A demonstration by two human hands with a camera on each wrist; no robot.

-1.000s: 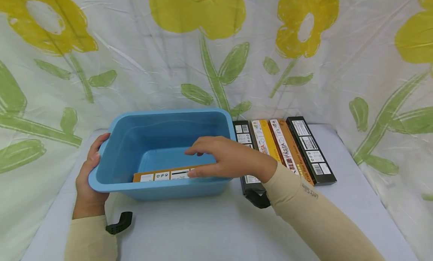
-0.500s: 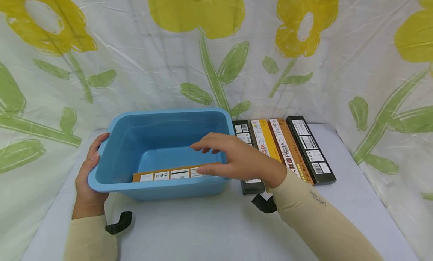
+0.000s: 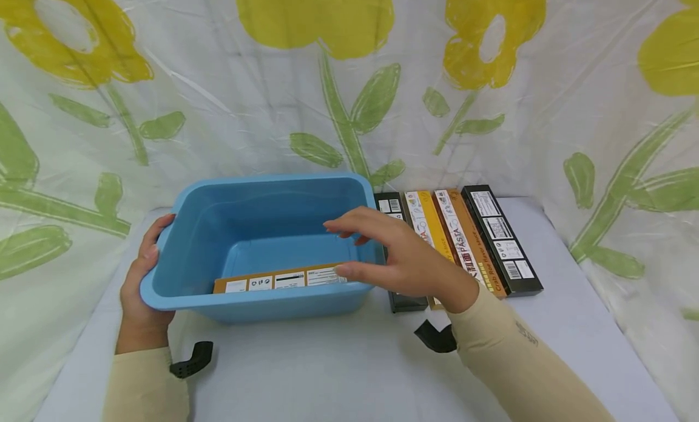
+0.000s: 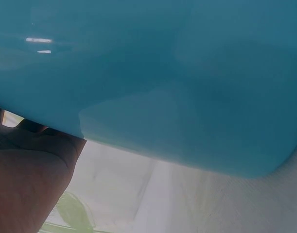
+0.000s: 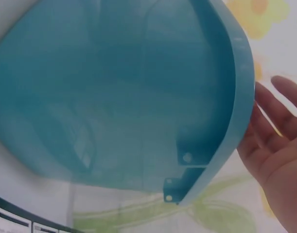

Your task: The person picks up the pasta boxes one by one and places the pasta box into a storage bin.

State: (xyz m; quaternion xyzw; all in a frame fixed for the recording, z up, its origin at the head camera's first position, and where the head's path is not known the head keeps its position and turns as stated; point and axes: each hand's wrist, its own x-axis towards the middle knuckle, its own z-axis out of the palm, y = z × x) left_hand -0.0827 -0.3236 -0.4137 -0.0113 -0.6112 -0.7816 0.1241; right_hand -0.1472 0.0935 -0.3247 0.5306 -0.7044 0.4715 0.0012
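Left hand (image 3: 143,279) grips tub (image 3: 256,302); right hand (image 3: 409,261) spread above its right end, near 1 box (image 3: 284,279) inside.

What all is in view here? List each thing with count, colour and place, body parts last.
Tub: 1, blue, left of centre
Box in the tub: 1, orange-brown with white labels, along the near side
Inner black box: 1, black, just right of the tub, partly hidden
Yellow box: 1, yellow and white, next along
Brown box: 1, orange-brown and white, next again
Outer black box: 1, black, far right
Table: 1, white, underneath
Backdrop: 1, white with yellow flowers, behind
Wrist pieces: 2, black, one per wrist
Sleeves: 2, beige, forearms
Left hand: 1, bare, gripping the tub's left end
Right hand: 1, bare, at its right end
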